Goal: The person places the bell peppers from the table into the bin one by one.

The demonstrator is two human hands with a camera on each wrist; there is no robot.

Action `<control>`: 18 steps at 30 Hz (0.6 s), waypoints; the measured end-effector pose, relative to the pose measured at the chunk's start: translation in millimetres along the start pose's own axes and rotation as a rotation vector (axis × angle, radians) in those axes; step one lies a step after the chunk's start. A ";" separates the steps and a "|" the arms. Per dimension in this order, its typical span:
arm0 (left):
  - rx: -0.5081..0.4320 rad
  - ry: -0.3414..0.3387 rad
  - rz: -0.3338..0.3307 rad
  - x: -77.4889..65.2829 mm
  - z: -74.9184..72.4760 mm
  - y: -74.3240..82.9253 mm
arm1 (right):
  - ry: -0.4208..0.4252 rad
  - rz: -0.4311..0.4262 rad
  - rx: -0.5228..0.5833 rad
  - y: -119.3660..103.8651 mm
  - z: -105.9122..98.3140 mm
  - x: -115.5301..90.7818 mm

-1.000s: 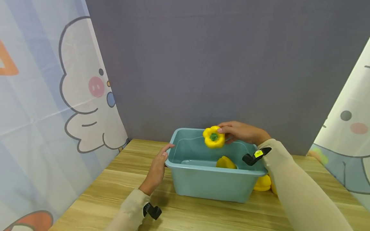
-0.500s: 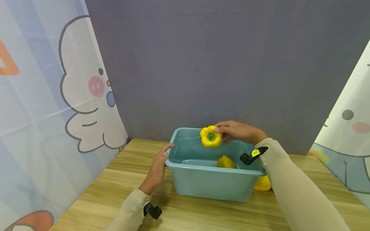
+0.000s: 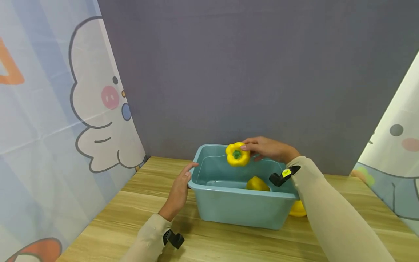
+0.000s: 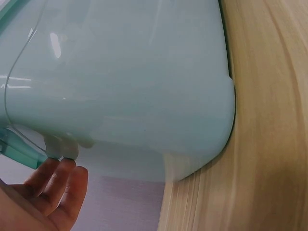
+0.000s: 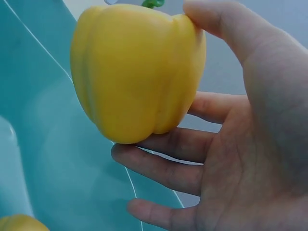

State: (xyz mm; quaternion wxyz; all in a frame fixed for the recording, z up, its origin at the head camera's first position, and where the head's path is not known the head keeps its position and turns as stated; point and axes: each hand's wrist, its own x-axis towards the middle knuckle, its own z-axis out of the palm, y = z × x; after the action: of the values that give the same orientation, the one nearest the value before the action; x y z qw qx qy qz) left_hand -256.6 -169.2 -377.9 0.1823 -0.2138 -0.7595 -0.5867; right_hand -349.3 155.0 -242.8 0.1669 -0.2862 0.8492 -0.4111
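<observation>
My right hand [image 3: 270, 149] holds a yellow bell pepper [image 3: 238, 154] above the tub, thumb near its green stem. In the right wrist view, the bell pepper [image 5: 137, 72] has its stem up, with fingers bent behind and under it. The light blue plastic tub [image 3: 239, 209] stands on the table. At its left rim is my left hand [image 3: 178, 187], index finger and thumb at the rim. The left wrist view shows other fingertips [image 4: 79, 180] against the tub's outer wall, just below the rim. A second yellow bell pepper [image 3: 257, 184] lies inside the tub.
Another yellow bell pepper [image 3: 298, 209] sits on the wooden table [image 3: 157, 174] right of the tub, partly behind the right sleeve. A grey backdrop [image 3: 229, 72] rises behind the tub. Printed cartoon cloths hang at both sides.
My right hand has shifted slightly left with the bell pepper, still over the tub. The right sleeve now covers more of the yellow at the tub's right. My left hand stays at the rim.
</observation>
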 end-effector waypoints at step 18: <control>0.019 0.006 -0.001 0.2 1.0 -1.6 | 0.024 0.039 -0.069 6.1 1.8 2.5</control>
State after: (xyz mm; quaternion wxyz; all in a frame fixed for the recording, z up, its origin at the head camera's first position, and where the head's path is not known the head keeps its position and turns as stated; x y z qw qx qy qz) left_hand -257.6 -168.6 -379.3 0.1861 -0.2101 -0.7646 -0.5802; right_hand -352.5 155.4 -248.9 0.1550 -0.2703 0.8702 -0.3816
